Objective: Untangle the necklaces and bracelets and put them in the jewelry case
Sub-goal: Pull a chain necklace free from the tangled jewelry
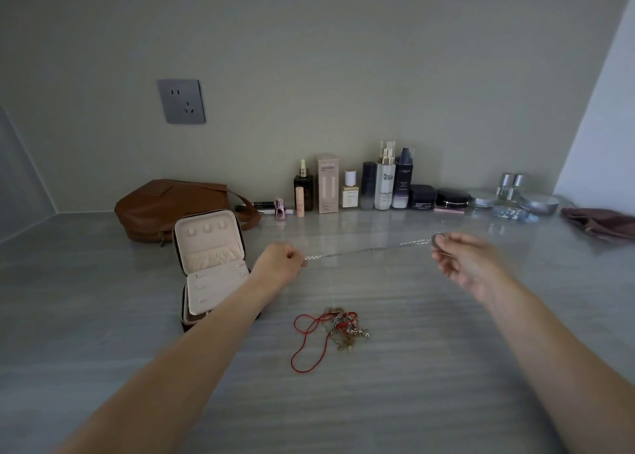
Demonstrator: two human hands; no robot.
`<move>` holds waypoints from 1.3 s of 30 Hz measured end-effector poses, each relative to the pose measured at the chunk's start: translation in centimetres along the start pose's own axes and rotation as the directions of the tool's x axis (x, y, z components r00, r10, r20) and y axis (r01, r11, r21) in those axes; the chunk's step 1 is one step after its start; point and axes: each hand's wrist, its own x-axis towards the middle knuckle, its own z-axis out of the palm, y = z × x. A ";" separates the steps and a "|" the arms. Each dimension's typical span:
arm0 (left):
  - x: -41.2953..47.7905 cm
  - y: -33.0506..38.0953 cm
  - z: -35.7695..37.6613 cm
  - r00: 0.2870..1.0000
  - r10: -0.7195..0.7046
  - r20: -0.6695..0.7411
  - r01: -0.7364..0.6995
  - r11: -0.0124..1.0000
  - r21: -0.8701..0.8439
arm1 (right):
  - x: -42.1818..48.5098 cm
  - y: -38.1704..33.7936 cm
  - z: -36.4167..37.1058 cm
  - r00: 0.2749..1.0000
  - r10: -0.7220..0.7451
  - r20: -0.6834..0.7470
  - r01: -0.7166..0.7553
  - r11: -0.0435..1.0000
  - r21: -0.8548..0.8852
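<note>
Head view: a left hand (280, 263) and right hand (462, 259) each pinch an end of one freed silver chain (369, 247), stretched above the counter (446, 350) beside the open jewelry case (213, 264), while a tangled pile of red cord and bracelets (338, 326) remains unsorted.

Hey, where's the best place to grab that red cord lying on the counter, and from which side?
Pinch the red cord on its open loop, coming from above on the left. That loop lies flat and clear, while its right end runs into the tangled chains.
</note>
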 end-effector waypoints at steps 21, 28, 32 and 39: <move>-1.6 1.4 2.5 0.928 0.273 0.253 -0.372 0.717 0.590 | 0.5 2.4 -0.3 0.996 -0.084 -0.008 0.075 0.927 -0.368; -1.5 1.1 2.2 0.900 0.327 0.287 -0.434 0.721 0.540 | 0.7 2.4 -0.4 0.996 -0.089 0.002 0.082 0.912 -0.402; -1.6 1.3 2.5 0.884 0.357 0.302 -0.467 0.716 0.519 | 0.7 2.5 -0.3 0.995 -0.096 0.004 0.089 0.904 -0.417; -1.4 1.7 3.1 0.886 0.351 0.303 -0.460 0.737 0.494 | 0.9 2.8 -0.3 0.995 -0.094 0.011 0.089 0.889 -0.448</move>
